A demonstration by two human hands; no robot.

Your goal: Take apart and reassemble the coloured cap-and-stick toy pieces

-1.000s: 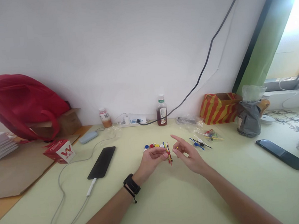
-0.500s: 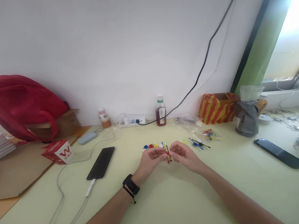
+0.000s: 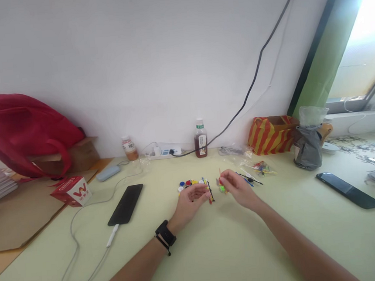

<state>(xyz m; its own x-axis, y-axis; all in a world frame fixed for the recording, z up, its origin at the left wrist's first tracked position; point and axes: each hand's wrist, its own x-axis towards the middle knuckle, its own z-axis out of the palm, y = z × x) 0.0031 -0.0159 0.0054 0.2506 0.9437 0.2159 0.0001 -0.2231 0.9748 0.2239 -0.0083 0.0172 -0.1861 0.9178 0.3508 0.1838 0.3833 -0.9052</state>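
Note:
My left hand (image 3: 193,201) is curled, with thumb and fingertips closed at the end of a row of thin coloured plastic arrows (image 3: 211,195). Blue, red and white round discs (image 3: 182,184) show just behind its fingers, partly covered by them. Between the thumb and finger of my right hand (image 3: 239,190) is a small orange-red plastic arrow (image 3: 219,172), its tip pointing up. Close by that hand's fingertips is a bright green disc (image 3: 222,188); whether it belongs to the held arrow I cannot tell. More arrows, blue and black (image 3: 250,179), lie behind my right hand.
A bag of coloured pieces (image 3: 262,168) lies to the right, near a striped bag (image 3: 269,135). A dark bottle (image 3: 201,140) and a power strip (image 3: 165,151) stand by the wall. Phones lie left (image 3: 126,205) and right (image 3: 347,190); a charging cable (image 3: 74,238) loops at left.
My right hand has moved right, away from my left hand, and now pinches an orange-red arrow. The green disc shows by its fingers. My left hand has hardly moved.

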